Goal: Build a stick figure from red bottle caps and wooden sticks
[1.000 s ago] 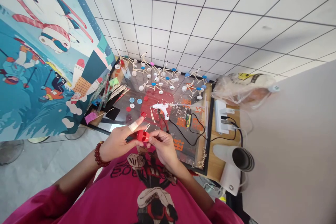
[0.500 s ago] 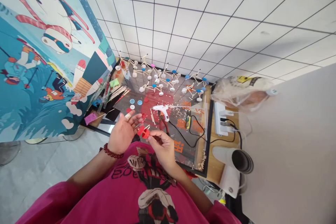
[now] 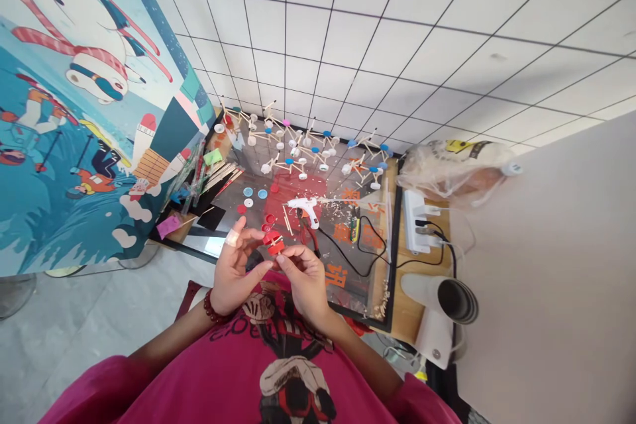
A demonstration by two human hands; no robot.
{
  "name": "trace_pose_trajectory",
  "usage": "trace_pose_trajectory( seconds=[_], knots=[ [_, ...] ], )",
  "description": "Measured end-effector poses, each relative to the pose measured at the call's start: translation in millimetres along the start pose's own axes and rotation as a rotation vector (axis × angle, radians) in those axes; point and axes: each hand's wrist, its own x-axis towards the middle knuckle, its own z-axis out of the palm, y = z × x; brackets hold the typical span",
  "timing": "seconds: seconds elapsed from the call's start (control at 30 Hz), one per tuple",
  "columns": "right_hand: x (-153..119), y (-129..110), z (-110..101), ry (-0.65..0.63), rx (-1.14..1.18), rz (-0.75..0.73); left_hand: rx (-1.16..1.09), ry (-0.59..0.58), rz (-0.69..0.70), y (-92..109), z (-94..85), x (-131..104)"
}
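My right hand [image 3: 305,276] pinches a small piece of red bottle caps [image 3: 274,242] and short wooden sticks between thumb and fingertips. My left hand [image 3: 239,271], a bandage on one finger, is turned palm inward beside it. Its fingers and thumb are apart around the piece; whether a fingertip touches the caps cannot be made out. Just beyond the hands, two loose red caps [image 3: 269,220] lie on the table. A white glue gun [image 3: 304,210] rests farther ahead, near thin sticks [image 3: 287,218] and red-handled pliers [image 3: 309,233].
Several stick-and-cap models [image 3: 298,146] stand along the tiled wall. Blue caps [image 3: 248,192], a bundle of wooden sticks [image 3: 218,180] and a black square [image 3: 212,217] are at the left. The glue gun's cord [image 3: 368,271] runs right to a power strip [image 3: 415,222] beside a plastic bag [image 3: 457,172].
My left hand has turned inward, its thumb moving right toward my right hand. The red piece has tilted slightly in my right fingers. The view has shifted a little.
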Motion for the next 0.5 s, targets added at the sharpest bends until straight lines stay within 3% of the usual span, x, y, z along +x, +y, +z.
trace_pose_trajectory(
  seconds=[0.13, 0.33, 0.5],
  knots=[
    [-2.0, 0.4, -3.5, -0.026, -0.107, -0.045, 0.02, 0.005, -0.003, -0.3, -1.0, 0.0],
    [-6.1, -6.0, -2.7, -0.089, -0.213, -0.178, 0.166, -0.009, 0.155, -4.8, -3.4, -3.2],
    [-6.8, -13.3, -11.5, -0.189, -0.356, -0.29, 0.154, -0.006, 0.169, 3.3, -3.7, -3.6]
  ],
)
